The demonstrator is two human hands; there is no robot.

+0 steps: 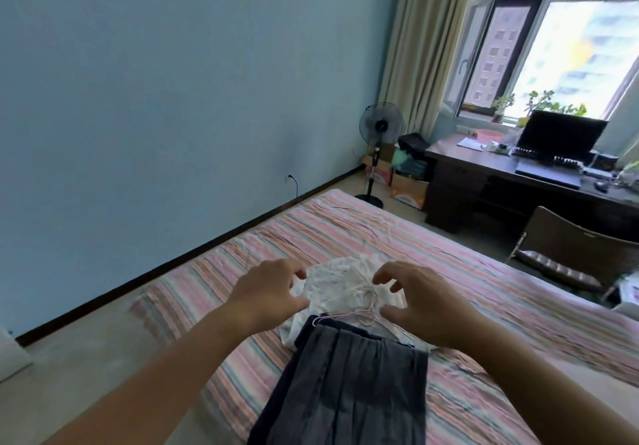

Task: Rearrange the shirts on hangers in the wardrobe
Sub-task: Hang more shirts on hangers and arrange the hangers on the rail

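A white patterned shirt (340,283) lies crumpled on the striped bed (397,237), with thin wire hangers (370,309) lying across it. A dark grey garment (352,386) lies on top of its near edge, stretching toward me. My left hand (268,290) hovers at the white shirt's left edge, fingers loosely curled, holding nothing. My right hand (422,297) hovers at the shirt's right side beside the hanger hooks, fingers spread and bent, gripping nothing. No wardrobe is in view.
A blue wall runs along the left. A standing fan (380,126) is at the far corner, with cardboard boxes (409,190) beside it. A dark desk (518,175) with a monitor (562,133) stands under the window, and a brown chair (567,247) sits right of the bed.
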